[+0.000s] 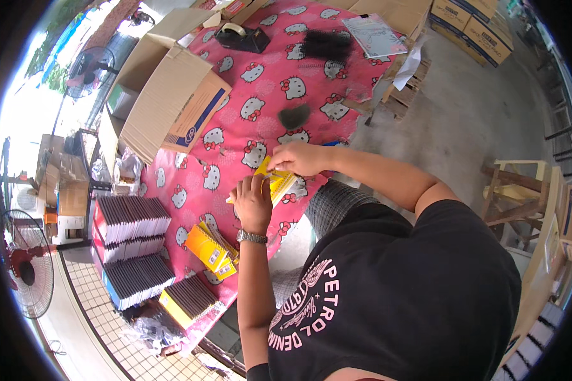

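Note:
A yellow-covered notebook lies tilted at the table's near edge, close to my body. My left hand, with a metal-banded watch at its wrist, is closed over the notebook's left end, fingers bent. My right hand reaches across from the right, its fingertips pinched together at the far left part of the cover. What sits between those fingertips is too small to tell. Left of my left wrist lies a loose, fanned pile of yellow-orange spiral notebooks.
Dark-spined notebook stacks stand at the table's left. An open cardboard box rises behind them. Farther back are a black tape dispenser, a heap of black binding wires and a dark round pad on the pink tablecloth.

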`<state>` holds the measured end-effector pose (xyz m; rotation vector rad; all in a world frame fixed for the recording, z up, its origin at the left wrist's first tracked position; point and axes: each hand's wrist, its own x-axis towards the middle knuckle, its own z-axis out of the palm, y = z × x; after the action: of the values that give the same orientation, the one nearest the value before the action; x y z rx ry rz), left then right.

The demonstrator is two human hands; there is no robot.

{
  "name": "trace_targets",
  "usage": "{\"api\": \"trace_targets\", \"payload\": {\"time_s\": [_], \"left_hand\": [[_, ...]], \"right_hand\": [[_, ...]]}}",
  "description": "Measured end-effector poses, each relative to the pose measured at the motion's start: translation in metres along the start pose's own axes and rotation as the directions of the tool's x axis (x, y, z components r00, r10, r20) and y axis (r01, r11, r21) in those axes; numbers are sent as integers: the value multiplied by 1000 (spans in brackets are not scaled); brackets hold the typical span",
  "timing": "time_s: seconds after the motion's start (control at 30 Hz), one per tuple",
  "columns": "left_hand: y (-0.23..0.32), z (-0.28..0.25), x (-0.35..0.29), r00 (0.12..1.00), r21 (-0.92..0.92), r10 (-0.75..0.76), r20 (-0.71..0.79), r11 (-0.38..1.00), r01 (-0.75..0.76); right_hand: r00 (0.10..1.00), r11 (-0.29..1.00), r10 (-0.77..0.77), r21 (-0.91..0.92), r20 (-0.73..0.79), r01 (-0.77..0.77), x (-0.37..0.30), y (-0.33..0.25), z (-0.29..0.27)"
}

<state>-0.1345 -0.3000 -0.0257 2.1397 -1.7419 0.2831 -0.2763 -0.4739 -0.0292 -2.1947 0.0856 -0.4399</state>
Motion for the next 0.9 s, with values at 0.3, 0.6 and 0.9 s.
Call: {"api": "trace_targets", "payload": {"time_s": [0.3, 0.6, 0.9], "left_hand": [[13, -4, 6, 991, 6, -123, 55, 992, 122], [13, -4, 0, 991, -33, -117, 58, 992, 119], [29, -4, 10, 998, -23, -66, 11, 998, 66]], "right_hand": [[954, 992, -37, 102, -298, 70, -8, -3, 19], [982, 980, 59, -175, -177, -90, -3, -25, 18], [980, 976, 180, -108, -84, -189, -4, -34, 3]]}}
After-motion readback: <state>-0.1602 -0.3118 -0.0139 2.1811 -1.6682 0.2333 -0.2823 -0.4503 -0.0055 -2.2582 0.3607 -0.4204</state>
